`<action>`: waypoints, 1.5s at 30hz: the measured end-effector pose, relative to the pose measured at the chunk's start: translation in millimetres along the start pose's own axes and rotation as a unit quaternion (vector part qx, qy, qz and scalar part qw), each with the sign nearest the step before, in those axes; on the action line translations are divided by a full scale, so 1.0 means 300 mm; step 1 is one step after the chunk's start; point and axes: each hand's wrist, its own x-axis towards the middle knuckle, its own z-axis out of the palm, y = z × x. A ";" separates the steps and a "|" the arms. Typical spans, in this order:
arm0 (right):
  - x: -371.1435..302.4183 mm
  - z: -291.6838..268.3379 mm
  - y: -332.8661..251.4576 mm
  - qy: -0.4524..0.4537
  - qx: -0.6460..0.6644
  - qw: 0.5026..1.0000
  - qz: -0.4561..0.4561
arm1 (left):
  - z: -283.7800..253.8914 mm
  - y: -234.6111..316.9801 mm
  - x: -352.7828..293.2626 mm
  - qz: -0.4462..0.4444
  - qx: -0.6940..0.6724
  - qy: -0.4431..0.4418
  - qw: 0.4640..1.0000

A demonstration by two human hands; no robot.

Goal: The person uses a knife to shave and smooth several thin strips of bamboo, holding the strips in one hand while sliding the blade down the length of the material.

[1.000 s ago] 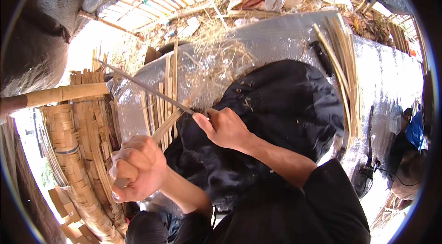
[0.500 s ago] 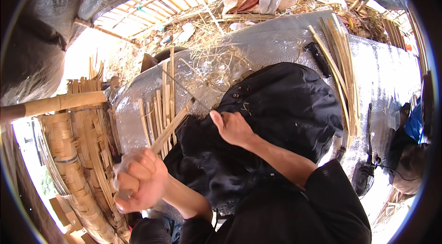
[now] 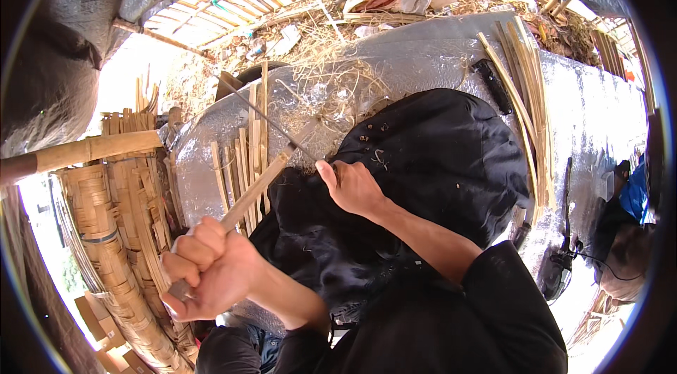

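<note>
Knife (image 3: 264,117) has shifted toward the far-left edge of the silver sheet (image 3: 423,50), bringing it across the bamboo strip (image 3: 255,192) near its far end above the sheet, left hand (image 3: 211,266) fingers clamped on the strip, right hand (image 3: 355,188) fingers on the knife.

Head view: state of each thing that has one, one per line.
Left hand: closed around the bamboo strip
Right hand: curled at the blade's near end; handle hidden
Bamboo strip: held slanting
Blade: crosses the strip; contact unclear
Black cloth: rumpled, bits on it
Left-side strips: loose, roughly parallel
Woven bamboo: banded
</note>
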 end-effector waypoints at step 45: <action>0.022 -0.045 0.243 0.016 -0.013 0.992 0.127 | -0.052 0.027 0.035 -0.010 0.018 -0.077 0.997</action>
